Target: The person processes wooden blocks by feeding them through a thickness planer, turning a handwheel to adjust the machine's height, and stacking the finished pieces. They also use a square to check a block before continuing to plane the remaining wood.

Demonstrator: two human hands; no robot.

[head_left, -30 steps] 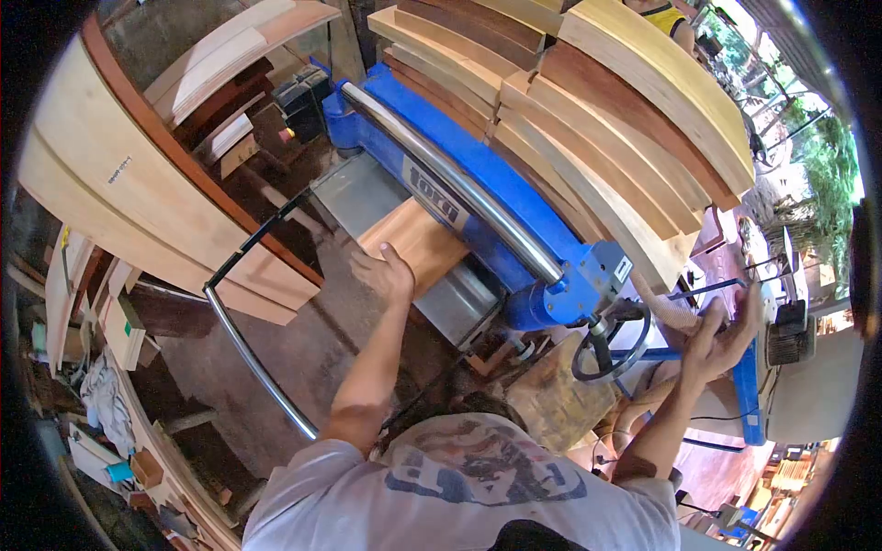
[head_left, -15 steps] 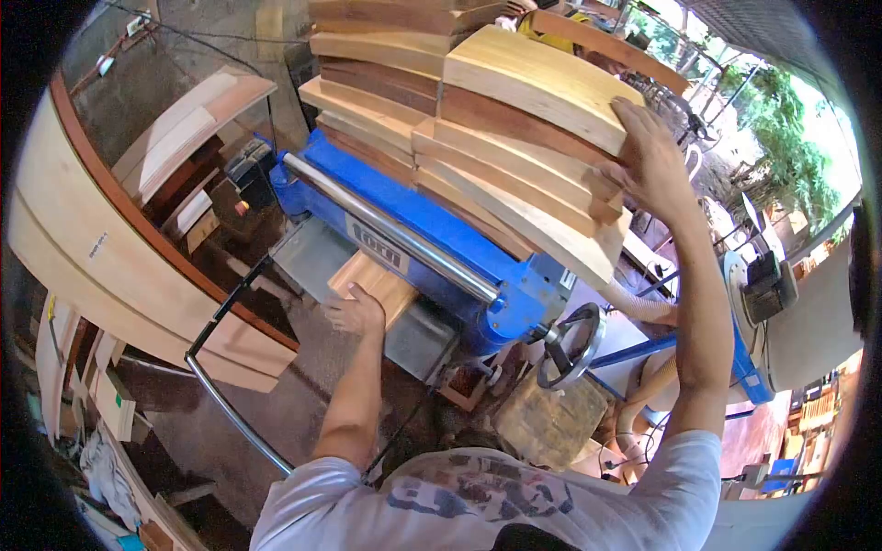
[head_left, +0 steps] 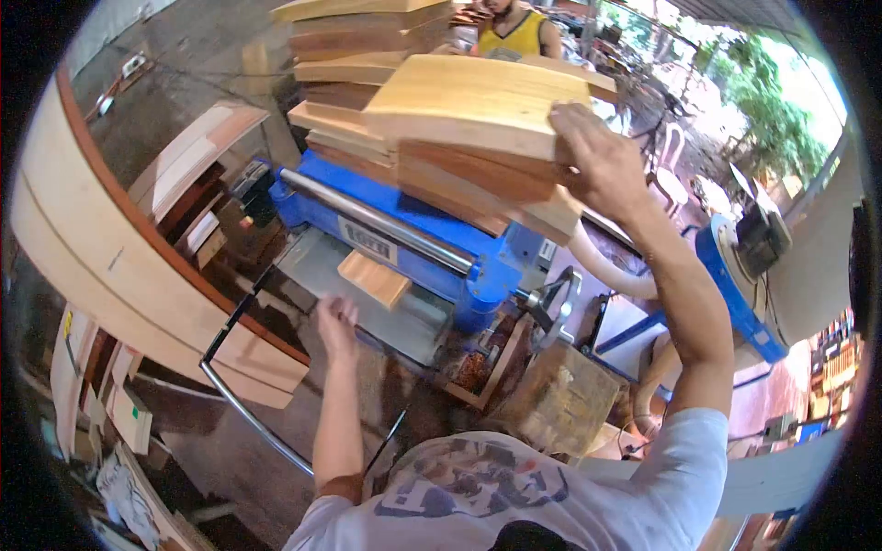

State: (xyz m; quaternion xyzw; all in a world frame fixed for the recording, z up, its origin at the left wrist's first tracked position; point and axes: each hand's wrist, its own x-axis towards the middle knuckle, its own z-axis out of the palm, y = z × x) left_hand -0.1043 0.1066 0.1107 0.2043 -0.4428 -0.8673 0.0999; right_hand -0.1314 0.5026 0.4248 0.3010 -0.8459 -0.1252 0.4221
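Observation:
A blue planing machine [head_left: 413,246] stands in front of me with a metal bed [head_left: 317,266]. A short light board [head_left: 374,278] lies on that bed, its far end at the machine's opening. My left hand [head_left: 336,321] is beside the bed, off the board, blurred, its fingers curled; whether anything is in them I cannot make out. My right hand [head_left: 597,156] grips the right end of a thick pale board [head_left: 478,96] at the top of the pile, with darker boards [head_left: 473,179] under it. More stacked boards [head_left: 354,72] rise behind on the left.
A person in a yellow top [head_left: 514,39] is behind the stacks. A handwheel [head_left: 556,308] is at the machine's right. Long curved panels [head_left: 138,248] lean on the left. A bent metal bar [head_left: 253,418] is near my left arm. A stained block [head_left: 562,399] sits below the handwheel.
My left hand has come off the short board and back toward me. My right hand and the thick top board have shifted left. The view has tilted, showing the person behind.

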